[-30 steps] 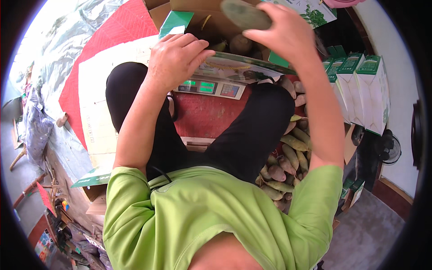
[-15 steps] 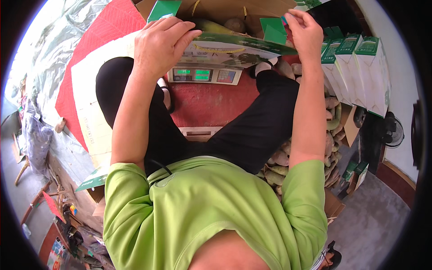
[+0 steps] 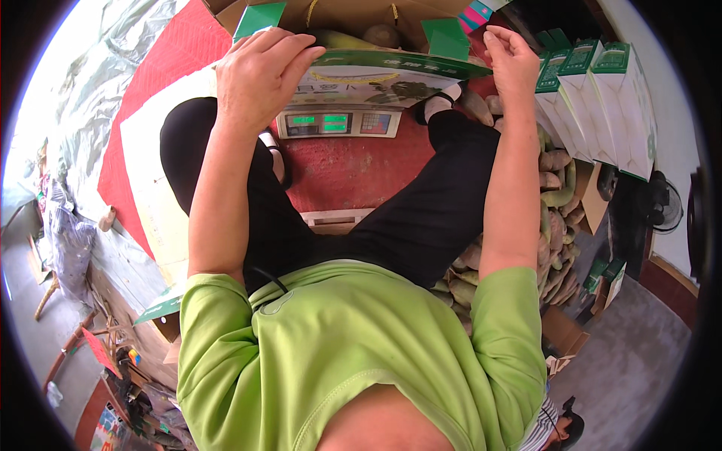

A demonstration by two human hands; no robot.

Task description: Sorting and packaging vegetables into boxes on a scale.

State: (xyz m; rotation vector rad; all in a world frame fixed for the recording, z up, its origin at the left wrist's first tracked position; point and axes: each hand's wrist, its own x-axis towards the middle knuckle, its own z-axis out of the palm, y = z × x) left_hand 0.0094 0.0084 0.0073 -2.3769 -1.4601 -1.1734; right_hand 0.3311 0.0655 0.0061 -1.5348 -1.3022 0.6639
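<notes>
A printed cardboard box with green flaps and yellow cord handles stands open at the top of the view. Inside it lie a long pale-green root vegetable and a rounded brownish one. My left hand grips the box's near left edge, thumb stretched along the rim. Just off the right corner, beside a raised green flap, my right hand has loosely curled fingers with nothing visible in them. Below the box's near side shows a digital scale with lit green displays.
Several folded white-and-green cartons lean at the right. A heap of root vegetables lies beside my right leg. Farther right is a small fan. Flat cardboard and plastic sheeting spread leftward. Another person shows at the lower right.
The box has shifted slightly left, with my left hand on it. My right hand has come away from the green right flap, which stands more upright. A pink-and-blue item shows behind it.
</notes>
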